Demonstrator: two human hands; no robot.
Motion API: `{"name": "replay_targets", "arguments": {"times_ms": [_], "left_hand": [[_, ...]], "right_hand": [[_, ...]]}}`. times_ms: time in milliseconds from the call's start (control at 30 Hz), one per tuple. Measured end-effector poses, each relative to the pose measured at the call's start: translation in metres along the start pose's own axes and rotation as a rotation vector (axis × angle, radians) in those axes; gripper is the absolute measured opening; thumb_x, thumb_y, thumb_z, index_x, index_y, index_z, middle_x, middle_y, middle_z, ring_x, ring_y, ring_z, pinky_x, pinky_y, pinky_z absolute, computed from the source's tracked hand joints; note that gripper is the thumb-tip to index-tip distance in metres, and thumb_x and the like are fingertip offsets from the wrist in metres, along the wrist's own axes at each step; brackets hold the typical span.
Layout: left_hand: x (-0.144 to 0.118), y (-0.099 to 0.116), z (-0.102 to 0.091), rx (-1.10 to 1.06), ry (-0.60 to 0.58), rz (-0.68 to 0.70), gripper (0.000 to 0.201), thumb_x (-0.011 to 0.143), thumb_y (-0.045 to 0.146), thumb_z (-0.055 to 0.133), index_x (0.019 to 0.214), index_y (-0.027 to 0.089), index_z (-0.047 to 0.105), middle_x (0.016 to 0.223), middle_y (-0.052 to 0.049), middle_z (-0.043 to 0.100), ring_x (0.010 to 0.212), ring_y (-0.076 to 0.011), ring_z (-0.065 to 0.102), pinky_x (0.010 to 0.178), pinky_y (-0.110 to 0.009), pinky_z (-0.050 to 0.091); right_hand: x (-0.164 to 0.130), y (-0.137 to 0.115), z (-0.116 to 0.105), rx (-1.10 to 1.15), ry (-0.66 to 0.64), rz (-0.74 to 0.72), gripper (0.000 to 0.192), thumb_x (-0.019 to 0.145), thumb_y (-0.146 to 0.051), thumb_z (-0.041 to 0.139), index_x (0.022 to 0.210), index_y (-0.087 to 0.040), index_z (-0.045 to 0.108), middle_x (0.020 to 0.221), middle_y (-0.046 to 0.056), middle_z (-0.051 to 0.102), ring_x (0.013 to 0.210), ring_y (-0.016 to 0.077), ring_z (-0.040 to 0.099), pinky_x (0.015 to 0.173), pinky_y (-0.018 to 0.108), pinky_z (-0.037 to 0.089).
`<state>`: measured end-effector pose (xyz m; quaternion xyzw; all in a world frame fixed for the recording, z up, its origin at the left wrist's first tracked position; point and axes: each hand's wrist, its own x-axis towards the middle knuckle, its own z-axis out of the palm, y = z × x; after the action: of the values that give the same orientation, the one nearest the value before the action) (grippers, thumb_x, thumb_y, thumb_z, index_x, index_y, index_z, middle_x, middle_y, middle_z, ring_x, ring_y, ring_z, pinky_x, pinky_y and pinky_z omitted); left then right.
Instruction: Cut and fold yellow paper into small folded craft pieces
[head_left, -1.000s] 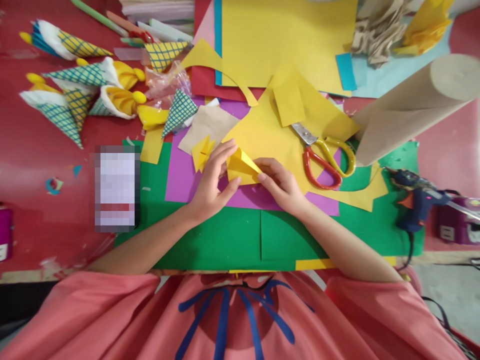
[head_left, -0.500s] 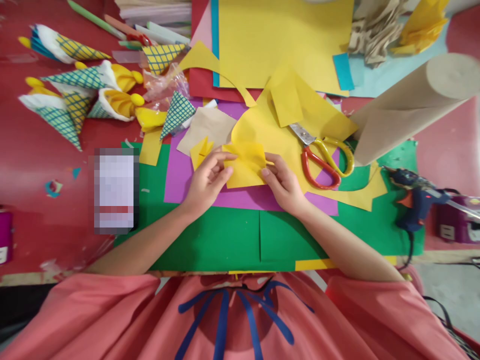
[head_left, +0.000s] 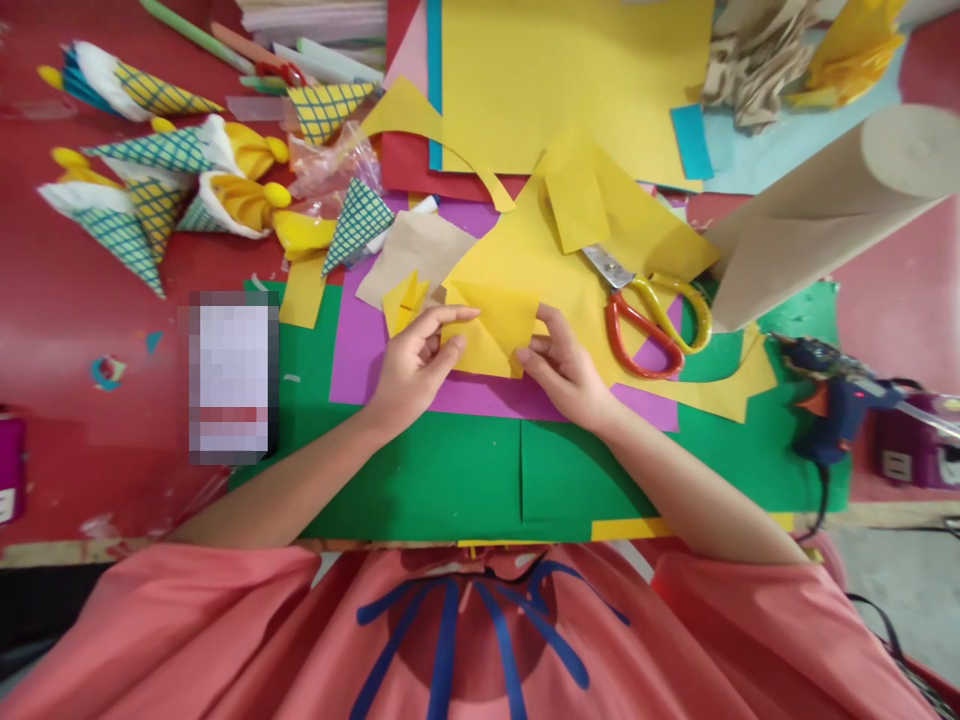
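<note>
Both hands grip a small yellow paper piece (head_left: 491,335) lying over a purple sheet (head_left: 360,350). My left hand (head_left: 412,365) pinches its left edge, index finger stretched across the top. My right hand (head_left: 562,365) pinches its right edge. A small folded yellow piece (head_left: 403,300) lies just left of my left hand. Larger yellow sheets (head_left: 525,255) lie right behind the held paper.
Red and yellow scissors (head_left: 649,310) lie right of my hands. A brown paper roll (head_left: 817,215) slants at the right. A blue glue gun (head_left: 832,395) sits at the right edge. Patterned paper cones (head_left: 150,190) are at the back left. A phone (head_left: 232,375) lies left, on the green sheet (head_left: 450,480).
The yellow piece went from a folded pointed shape to an opened, flatter square. Both hands stayed in place, with fingers shifting along its edges.
</note>
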<state>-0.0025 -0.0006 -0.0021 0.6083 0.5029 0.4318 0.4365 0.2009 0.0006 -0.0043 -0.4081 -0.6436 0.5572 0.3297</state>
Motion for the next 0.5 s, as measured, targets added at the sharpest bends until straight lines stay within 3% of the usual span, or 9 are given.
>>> {"name": "replay_targets", "arguments": {"times_ms": [133,267,400,500], "left_hand": [[-0.0025,0.0021,0.0003,-0.105,-0.103,-0.144,0.026,0.089,0.032,0.059,0.112,0.022,0.066,0.067,0.003,0.066,0.046,-0.0079,0.062,0.045,-0.018,0.054],[-0.0038,0.0058,-0.0012,-0.101,-0.152,-0.172,0.025,0.087,0.025,0.058,0.110,0.024,0.069,0.085,0.000,0.073,0.046,-0.0063,0.061,0.044,-0.018,0.054],[-0.0018,0.0063,-0.0027,-0.040,-0.050,-0.052,0.021,0.086,0.024,0.060,0.102,0.024,0.073,0.094,-0.002,0.074,0.069,-0.0110,0.067,0.056,-0.020,0.058],[-0.0005,0.0061,-0.0031,0.039,-0.062,0.017,0.020,0.085,0.031,0.062,0.100,0.023,0.073,0.093,-0.002,0.074,0.086,-0.0150,0.069,0.068,-0.022,0.058]], "right_hand": [[0.0010,-0.0002,-0.0012,0.032,0.112,0.002,0.044,0.093,-0.042,0.050,0.132,-0.028,0.035,0.105,0.006,0.062,0.085,0.0174,0.063,0.072,0.032,0.055],[0.0027,-0.0024,-0.0039,-0.072,0.233,-0.028,0.037,0.090,-0.039,0.055,0.125,-0.028,0.048,0.132,0.007,0.053,0.101,0.0197,0.061,0.079,0.034,0.055],[0.0039,-0.0039,-0.0049,-0.085,0.211,-0.083,0.021,0.091,-0.032,0.054,0.107,-0.025,0.065,0.113,0.004,0.067,0.099,0.0188,0.063,0.086,0.036,0.054],[0.0046,-0.0037,-0.0047,-0.039,0.225,-0.063,0.018,0.090,-0.026,0.053,0.092,-0.023,0.071,0.094,0.003,0.073,0.088,0.0172,0.066,0.081,0.034,0.055]]}}
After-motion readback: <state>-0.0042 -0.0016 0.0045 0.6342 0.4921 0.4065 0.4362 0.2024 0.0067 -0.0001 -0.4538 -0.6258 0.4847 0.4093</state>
